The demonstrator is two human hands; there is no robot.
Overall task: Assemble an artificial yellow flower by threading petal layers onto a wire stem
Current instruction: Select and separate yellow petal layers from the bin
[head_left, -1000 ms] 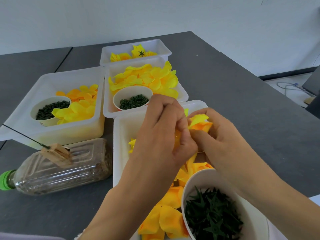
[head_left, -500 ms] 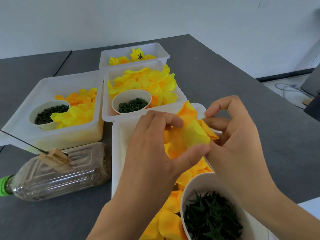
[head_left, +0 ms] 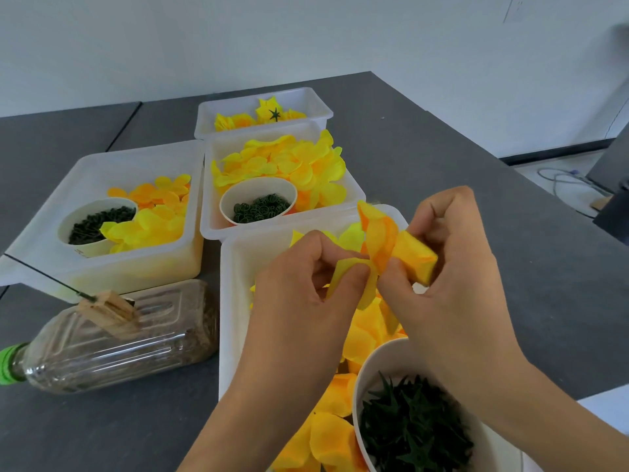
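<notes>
**Both my hands on one petal layer above the near tray**

My left hand (head_left: 306,284) pinches the pale yellow end of a soft yellow-orange fabric petal layer (head_left: 384,247) between thumb and curled fingers; my right hand (head_left: 452,267) grips its folded orange end; the layer hangs just above the near white rectangular plastic tray (head_left: 228,301), well apart from the thin dark wire stem (head_left: 51,279); that stem juts up to the left of the tray, clamped in a wooden clothespin (head_left: 109,313) lying on a clear plastic bottle with a green cap (head_left: 112,342); inside the tray, loose orange-yellow petals (head_left: 360,335) lie beside a white paper cup of dark green star-shaped calyxes (head_left: 408,430); three more white petal trays (head_left: 211,185) stand beyond it.
</notes>
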